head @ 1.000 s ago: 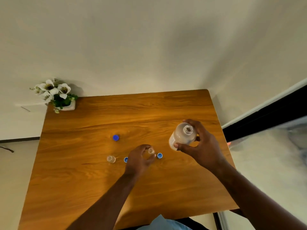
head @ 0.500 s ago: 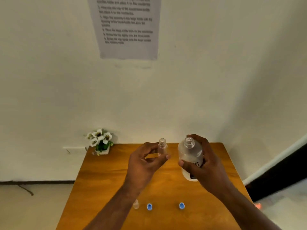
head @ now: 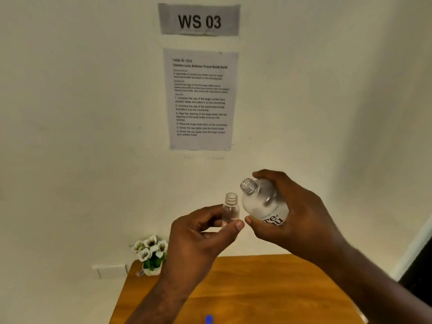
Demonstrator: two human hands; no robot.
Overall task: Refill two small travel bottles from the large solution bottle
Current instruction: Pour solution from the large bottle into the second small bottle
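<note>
My left hand (head: 201,239) grips a small clear travel bottle (head: 231,208), uncapped and upright, raised well above the table. Just to its right my right hand (head: 289,213) holds the large solution bottle (head: 261,202), also uncapped, tilted with its mouth leaning left toward the small bottle's opening. The two mouths are close but apart, and no liquid is visibly flowing. White liquid fills much of the large bottle. A blue cap (head: 208,319) lies on the table at the bottom edge of the view. The second travel bottle is out of view.
The wooden table (head: 268,293) sits below against a pale wall. A small white pot of flowers (head: 150,256) stands at its far left corner. An instruction sheet (head: 201,99) and a "WS 03" sign (head: 199,19) hang on the wall.
Both hands have lifted the bottles from the table up in front of the wall. The large bottle has tipped left toward the small one. The view has tilted upward.
</note>
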